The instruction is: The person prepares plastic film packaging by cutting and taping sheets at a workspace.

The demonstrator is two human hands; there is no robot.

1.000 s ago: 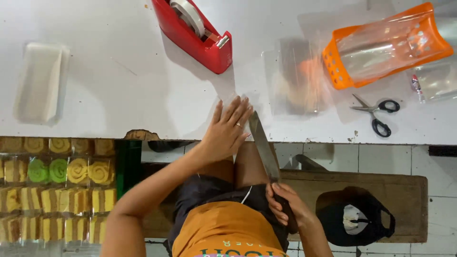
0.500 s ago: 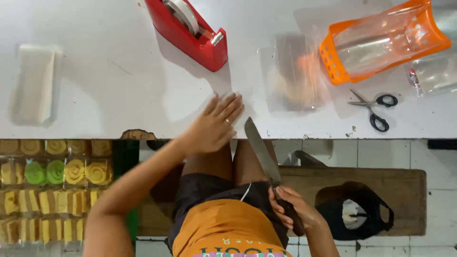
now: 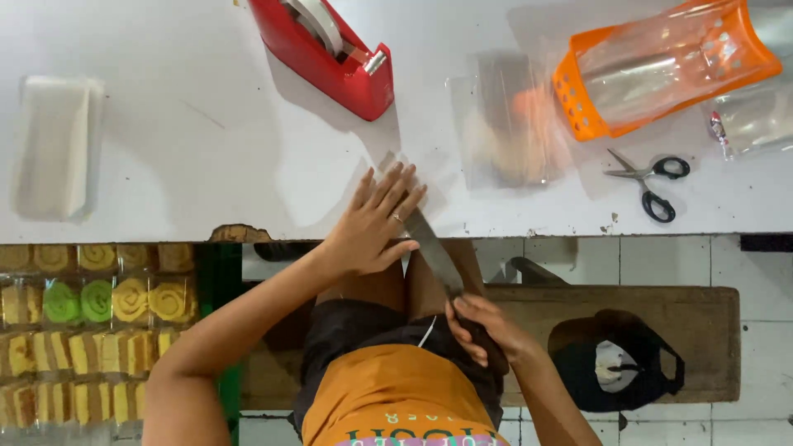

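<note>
Two hands are seen at the edge of the white table (image 3: 165, 165), and a shift from half a second ago is noted: the left hand (image 3: 376, 223) has been slid further onto the tabletop, and the long grey-bladed kitchen knife (image 3: 434, 256) has been brought up under it, so that the tip, free in the air before, is now hidden beneath the fingers.

The knife's long axis is laid on a diagonal, the handle low and to the right over the lap, the blade pointed up and to the left towards the table edge. The blade is crossed by the edge of the table, and its tip cannot be made out under the palm.

The left hand is held flat and spread, palm down, fingers fanned towards the red tape dispenser (image 3: 330, 54); nothing is clasped in it, and it is pressed on a thin clear plastic sheet (image 3: 396, 165) and on the blade's end. The forearm is stretched up from the lower left. The right hand (image 3: 483, 330) is clenched around the knife's dark handle, knuckles up, wrist bent in towards the orange shirt.

A clear plastic bag (image 3: 504, 124), an orange perforated basket (image 3: 661, 66) and black-handled scissors (image 3: 652, 177) are left well apart on the right.
</note>
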